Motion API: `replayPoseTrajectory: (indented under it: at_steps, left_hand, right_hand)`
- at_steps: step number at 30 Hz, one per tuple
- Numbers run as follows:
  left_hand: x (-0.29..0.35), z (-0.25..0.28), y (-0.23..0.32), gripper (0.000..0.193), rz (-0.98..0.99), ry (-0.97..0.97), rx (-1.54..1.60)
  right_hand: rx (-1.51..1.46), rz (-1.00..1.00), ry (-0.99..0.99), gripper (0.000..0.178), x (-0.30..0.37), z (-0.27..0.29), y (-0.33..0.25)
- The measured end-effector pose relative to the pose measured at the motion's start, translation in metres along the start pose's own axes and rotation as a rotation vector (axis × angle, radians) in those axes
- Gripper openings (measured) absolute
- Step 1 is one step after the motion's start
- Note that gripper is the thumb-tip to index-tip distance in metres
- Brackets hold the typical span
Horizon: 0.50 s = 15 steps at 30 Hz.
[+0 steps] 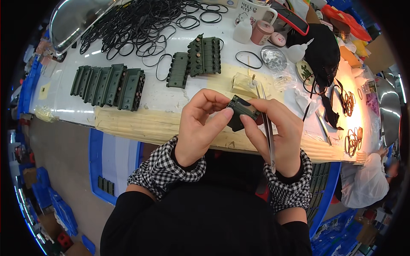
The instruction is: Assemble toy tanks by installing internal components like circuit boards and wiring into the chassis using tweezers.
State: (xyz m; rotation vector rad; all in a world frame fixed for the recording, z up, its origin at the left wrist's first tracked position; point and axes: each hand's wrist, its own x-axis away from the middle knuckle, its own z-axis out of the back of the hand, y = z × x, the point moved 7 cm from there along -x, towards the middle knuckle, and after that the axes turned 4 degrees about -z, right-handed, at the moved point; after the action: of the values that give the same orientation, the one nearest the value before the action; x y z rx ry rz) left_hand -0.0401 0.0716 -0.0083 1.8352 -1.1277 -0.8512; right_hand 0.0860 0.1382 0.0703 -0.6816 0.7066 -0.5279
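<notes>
Between my two hands, just over the table's front edge, is a small dark green plastic part [242, 107]. My left hand [203, 123] grips its left end between thumb and fingers. My right hand [279, 128] pinches the other end, and metal tweezers [267, 132] also lie in that hand, their tips pointing away from me. Beyond my hands stand green ribbed parts [205, 55] grouped together. Another row of green parts [109, 86] rests to the left. A tape-covered block [245, 85] sits right behind the held part.
A big heap of black rubber bands [136, 27] covers the back left. Cups [261, 32], a phone [290, 17] and a black cloth bag [318, 53] crowd the back right. Below the table is a blue bin [95, 166]. Another person [365, 181] is at the far right.
</notes>
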Motion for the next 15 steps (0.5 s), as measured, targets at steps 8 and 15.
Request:
replayPoseTrajectory:
  at_steps: [8,15]
  left_hand:
    - [0.002,0.002,-0.004,0.017,0.030,0.000,0.035]
    - [0.002,-0.009,0.004,0.024,0.072,0.046,0.082]
  right_hand:
    - [0.026,0.034,-0.008,0.023,0.004,-0.003,-0.001]
    - [-0.329,-0.211,0.002,0.021,0.008,-0.001,0.026]
